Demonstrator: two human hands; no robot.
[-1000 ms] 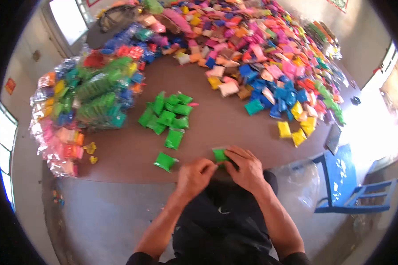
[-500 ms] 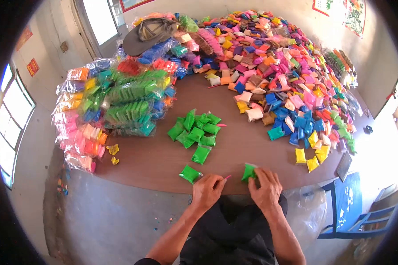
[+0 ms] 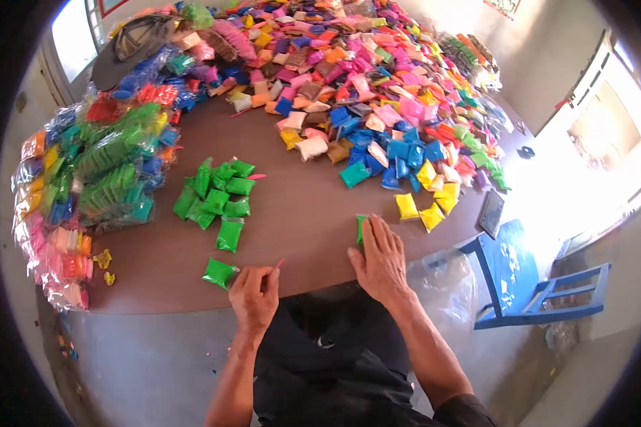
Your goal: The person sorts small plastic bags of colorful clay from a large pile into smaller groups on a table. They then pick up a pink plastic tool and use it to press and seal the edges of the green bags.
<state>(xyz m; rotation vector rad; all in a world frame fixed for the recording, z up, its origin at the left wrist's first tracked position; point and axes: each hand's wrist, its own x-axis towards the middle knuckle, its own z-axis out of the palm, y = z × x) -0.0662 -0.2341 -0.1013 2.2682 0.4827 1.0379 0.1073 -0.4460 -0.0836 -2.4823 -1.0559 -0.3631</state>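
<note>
My left hand (image 3: pixel 255 297) is closed at the table's front edge, pinching a thin pink stick (image 3: pixel 279 264). Just left of it lies a green packet (image 3: pixel 219 272). My right hand (image 3: pixel 381 257) lies with its fingers stretched out over another green packet (image 3: pixel 361 228), which is partly hidden beneath them. One more green packet (image 3: pixel 229 234) lies on the brown table (image 3: pixel 299 213), below a small heap of green packets (image 3: pixel 217 192). A bit of something pink (image 3: pixel 257 176) sticks out at that heap's right side.
Bagged packets (image 3: pixel 114 156) are stacked at the left, with a dark cap (image 3: pixel 132 50) behind. A large heap of coloured packets (image 3: pixel 363 85) covers the back and right. Yellow scraps (image 3: pixel 103 258) lie front left. A dark flat object (image 3: pixel 491 213) and a blue chair (image 3: pixel 509 274) are at the right.
The view has swung to the right, so the table's contents appear further left. My right hand has flattened out over its green packet. My left hand still holds the pink stick.
</note>
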